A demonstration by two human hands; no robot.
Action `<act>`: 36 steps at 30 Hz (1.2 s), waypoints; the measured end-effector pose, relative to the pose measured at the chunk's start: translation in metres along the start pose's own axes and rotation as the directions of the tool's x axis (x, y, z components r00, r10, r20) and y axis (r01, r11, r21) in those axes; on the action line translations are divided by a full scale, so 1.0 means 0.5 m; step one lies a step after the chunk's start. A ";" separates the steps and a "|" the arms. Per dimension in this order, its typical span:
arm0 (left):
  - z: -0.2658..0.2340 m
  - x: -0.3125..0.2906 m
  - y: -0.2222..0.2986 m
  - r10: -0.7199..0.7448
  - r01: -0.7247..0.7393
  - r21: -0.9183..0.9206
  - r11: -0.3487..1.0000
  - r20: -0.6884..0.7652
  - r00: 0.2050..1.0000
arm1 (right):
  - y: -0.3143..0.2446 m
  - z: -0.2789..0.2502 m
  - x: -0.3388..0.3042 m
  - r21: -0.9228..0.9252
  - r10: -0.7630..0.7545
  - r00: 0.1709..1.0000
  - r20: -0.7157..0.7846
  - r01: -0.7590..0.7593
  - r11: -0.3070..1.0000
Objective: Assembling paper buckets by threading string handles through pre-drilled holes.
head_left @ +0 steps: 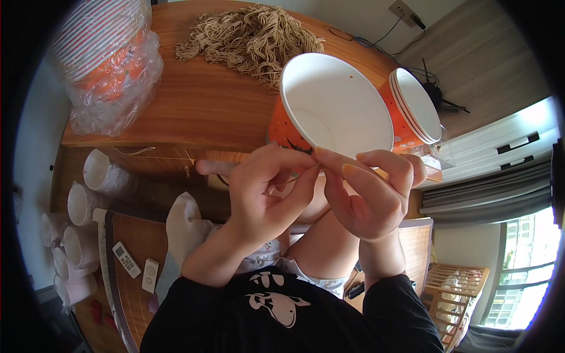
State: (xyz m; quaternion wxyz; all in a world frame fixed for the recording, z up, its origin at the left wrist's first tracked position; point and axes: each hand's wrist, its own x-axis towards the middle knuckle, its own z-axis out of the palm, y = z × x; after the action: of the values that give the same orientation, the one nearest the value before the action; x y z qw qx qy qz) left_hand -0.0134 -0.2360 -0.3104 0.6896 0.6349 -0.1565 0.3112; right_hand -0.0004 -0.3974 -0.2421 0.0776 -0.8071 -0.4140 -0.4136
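Note:
My left hand and my right hand meet in front of me, both closed in a pinch with their fingertips together. What they pinch is tiny and mostly hidden by the fingers; a thin dark line shows beside the left hand. Just beyond the fingertips stands a large paper bucket, orange outside and white inside, tilted with its mouth toward me. A small hole shows in its far wall near the rim. Behind it a heap of tan cords lies on the wooden table.
Nested orange paper buckets stand at the right. A plastic-wrapped stack of striped-rim buckets sits at the table's left end. Several white buckets are on the floor at left. Near my leg lie two remote controls. Black cables run along the back right.

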 end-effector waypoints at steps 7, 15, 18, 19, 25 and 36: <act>-0.001 0.002 -0.002 0.043 -0.043 -0.003 0.999 0.003 0.999 | -0.005 -0.002 0.002 -0.008 0.023 1.000 0.018 -0.023 1.000; -0.003 0.005 0.004 0.237 -0.228 0.237 0.944 -0.007 0.972 | -0.009 -0.008 0.007 0.017 0.061 0.998 -0.003 -0.061 0.998; -0.004 0.007 0.003 0.250 -0.238 0.285 0.928 -0.006 0.968 | -0.009 -0.009 0.006 0.037 0.096 0.995 -0.013 -0.096 0.995; -0.002 0.008 0.002 0.252 -0.237 0.300 0.924 -0.011 0.968 | -0.009 -0.012 0.006 0.043 0.125 0.992 0.008 -0.126 0.991; 0.001 0.010 0.010 0.066 -0.067 0.141 0.988 0.017 0.998 | 0.004 0.004 -0.006 0.258 0.197 0.980 0.001 -0.191 0.947; 0.003 0.008 -0.002 0.071 -0.073 0.069 0.995 0.036 0.997 | 0.029 0.027 -0.025 0.409 0.174 0.981 -0.085 -0.125 0.904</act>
State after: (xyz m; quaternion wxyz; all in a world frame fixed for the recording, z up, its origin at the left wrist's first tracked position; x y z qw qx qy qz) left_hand -0.0094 -0.2366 -0.3088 0.6524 0.6580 -0.1796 0.3305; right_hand 0.0143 -0.4079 -0.2571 0.2976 -0.7773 -0.4214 -0.3601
